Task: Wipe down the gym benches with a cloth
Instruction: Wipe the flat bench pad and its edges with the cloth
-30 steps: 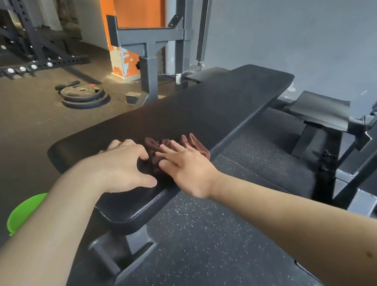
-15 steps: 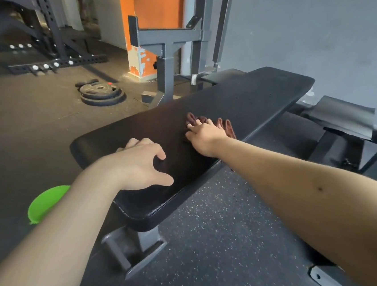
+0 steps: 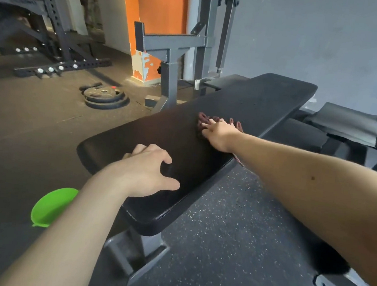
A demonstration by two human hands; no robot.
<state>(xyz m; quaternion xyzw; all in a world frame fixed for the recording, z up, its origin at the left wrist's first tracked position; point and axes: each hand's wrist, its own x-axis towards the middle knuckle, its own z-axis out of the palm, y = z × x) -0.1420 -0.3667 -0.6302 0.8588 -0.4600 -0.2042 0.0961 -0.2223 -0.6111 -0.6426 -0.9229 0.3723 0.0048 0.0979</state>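
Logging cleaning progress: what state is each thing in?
Black padded bench: standing level on the floor.
Dark red cloth: bunched on the bench, under the right hand.
Right hand: fingers straight, pressing the cloth.
Left hand: resting on the bench's near end, holding nothing.
Green plastic bowl: on the floor, partly hidden.
Black weight plates: stacked flat on the floor.

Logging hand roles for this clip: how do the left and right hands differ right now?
The left hand rests bare on the near end of the bench; the right hand presses the dark red cloth farther along. The left hand's fingers arch with the thumb spread; the right hand's lie flatter. Both are on the bench top.
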